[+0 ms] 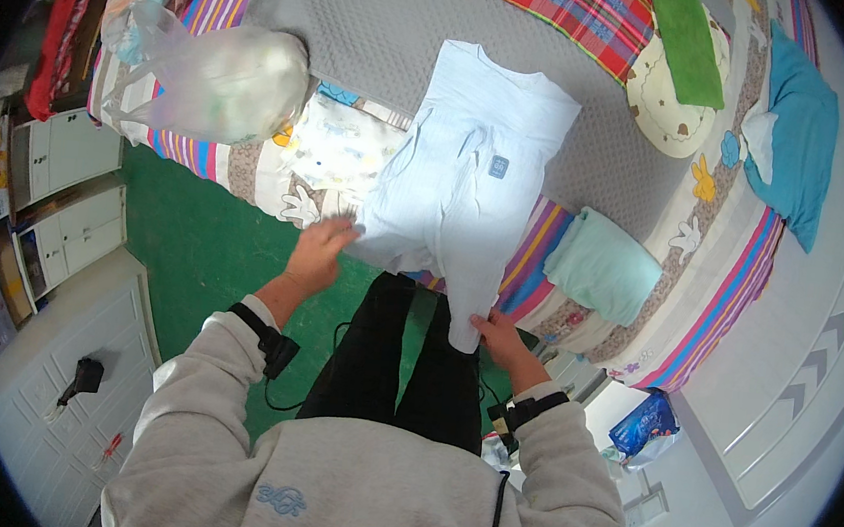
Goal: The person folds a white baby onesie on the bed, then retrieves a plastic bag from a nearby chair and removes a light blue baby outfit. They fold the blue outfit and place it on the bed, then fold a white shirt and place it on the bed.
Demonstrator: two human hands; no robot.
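Note:
Light blue high-waisted baby trousers lie spread before me, waistband away from me on the bed. Their legs reach over the near bed edge, and a small dark blue patch shows on the front. My left hand, slightly blurred, pinches the edge of the left leg. With thumb and fingers, my right hand grips the right leg near its cuff, just above my knees. A folded white printed cloth lies left of the trousers, partly beneath them. To the right sits a folded mint-green cloth.
On the bed's grey quilted cover are a stuffed translucent plastic bag, a red plaid cloth, a cream pillow with a green cloth on it, and a teal cushion. White cabinets stand at left.

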